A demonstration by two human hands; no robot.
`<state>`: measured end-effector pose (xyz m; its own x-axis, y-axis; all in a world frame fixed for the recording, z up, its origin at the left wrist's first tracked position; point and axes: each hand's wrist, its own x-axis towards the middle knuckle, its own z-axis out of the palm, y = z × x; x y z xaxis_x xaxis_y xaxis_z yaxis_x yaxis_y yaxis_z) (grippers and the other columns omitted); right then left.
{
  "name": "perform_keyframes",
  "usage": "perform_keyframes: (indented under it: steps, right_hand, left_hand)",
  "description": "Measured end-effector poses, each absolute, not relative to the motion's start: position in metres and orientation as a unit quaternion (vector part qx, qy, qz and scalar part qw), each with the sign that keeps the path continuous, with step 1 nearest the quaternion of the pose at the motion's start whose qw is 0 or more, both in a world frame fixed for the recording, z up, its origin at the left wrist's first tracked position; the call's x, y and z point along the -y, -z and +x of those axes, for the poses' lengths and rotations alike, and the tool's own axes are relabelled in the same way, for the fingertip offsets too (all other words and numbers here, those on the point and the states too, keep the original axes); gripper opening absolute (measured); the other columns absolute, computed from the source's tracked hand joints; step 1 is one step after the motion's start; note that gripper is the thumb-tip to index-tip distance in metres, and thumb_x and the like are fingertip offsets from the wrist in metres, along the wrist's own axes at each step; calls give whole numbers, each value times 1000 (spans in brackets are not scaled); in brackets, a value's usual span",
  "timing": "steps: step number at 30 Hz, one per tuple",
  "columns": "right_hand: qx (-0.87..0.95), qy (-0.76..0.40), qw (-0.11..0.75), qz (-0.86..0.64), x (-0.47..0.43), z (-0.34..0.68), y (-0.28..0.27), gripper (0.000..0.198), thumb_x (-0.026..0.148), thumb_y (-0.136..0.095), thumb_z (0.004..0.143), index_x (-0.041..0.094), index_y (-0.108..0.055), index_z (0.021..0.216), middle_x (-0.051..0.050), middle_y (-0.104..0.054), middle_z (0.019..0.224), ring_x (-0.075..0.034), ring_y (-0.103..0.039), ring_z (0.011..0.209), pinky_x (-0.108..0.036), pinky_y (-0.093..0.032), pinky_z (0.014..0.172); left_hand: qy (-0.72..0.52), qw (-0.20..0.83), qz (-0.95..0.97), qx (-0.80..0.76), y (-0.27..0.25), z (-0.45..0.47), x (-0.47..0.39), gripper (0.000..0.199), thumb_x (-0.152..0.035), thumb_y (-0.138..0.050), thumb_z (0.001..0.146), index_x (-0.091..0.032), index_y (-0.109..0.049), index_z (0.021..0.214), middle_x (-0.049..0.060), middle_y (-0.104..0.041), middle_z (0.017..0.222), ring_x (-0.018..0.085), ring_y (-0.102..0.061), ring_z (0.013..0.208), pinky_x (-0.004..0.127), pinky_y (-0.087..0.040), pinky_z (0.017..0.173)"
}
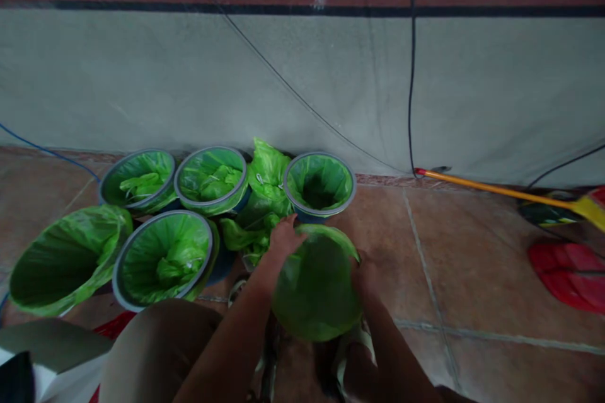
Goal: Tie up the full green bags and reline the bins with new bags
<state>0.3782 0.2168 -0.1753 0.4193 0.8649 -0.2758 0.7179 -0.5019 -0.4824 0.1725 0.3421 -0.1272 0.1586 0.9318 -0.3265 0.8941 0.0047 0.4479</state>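
Between my hands, above the floor by my feet, is a green garbage bag (316, 289) with its round mouth spread wide; whether a bin stands inside it I cannot tell. My left hand (286, 238) is closed on the left side of its rim. On the right side of that rim, my right hand (363, 274) grips the edge, dark and slightly blurred. Just beyond stands a grey-rimmed trash bin (319, 184) lined with green plastic. Left of my left hand lie a crumpled green bag (258, 236) and a knotted green bag (268, 170).
More lined bins stand to the left: two by the wall (137, 179) (210, 179), one grey-rimmed (163, 258) and one with its bag over the rim (70, 258). An orange-yellow broom handle (496, 187) and red dustpan (570, 274) lie right. A black cable (413, 75) hangs down the wall.
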Motion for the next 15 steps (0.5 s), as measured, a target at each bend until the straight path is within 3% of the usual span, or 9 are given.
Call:
perform_keyframes:
  steps: [6,8,11,15]
  right_hand:
    - [405,-201,120,-884,-189,365,154,79,60,-50,87,3,-44,141,-27,-63,124,-40,-63,108,-45,-51,82]
    - [424,-174,135,-878,-211,366,142,67,54,-41,94,5,-48,139,-27,-62,125,-38,-61,114,-45,-49,88]
    - [517,-207,152,-816,-254,366,131,47,39,-32,100,14,-60,129,-17,-68,123,-28,-63,115,-37,-47,96]
    - [602,-246,119,-750,-292,364,139,42,35,-31,102,19,-65,122,-11,-71,119,-22,-66,108,-31,-46,94]
  left_hand:
    - [-59,311,632,-708,125,152,-360,41,-34,-44,98,-11,-62,127,14,-72,117,20,-67,108,27,-49,91]
    - [-40,310,658,-685,125,159,-361,36,-33,-41,99,-15,-68,116,11,-73,113,19,-68,105,27,-49,89]
    - [-11,313,693,-649,127,178,-359,36,-35,-41,99,-19,-73,101,10,-75,107,20,-69,100,28,-49,86]
    - [7,304,743,-596,137,190,-352,35,-35,-41,100,-20,-72,106,8,-74,110,19,-68,100,29,-48,89]
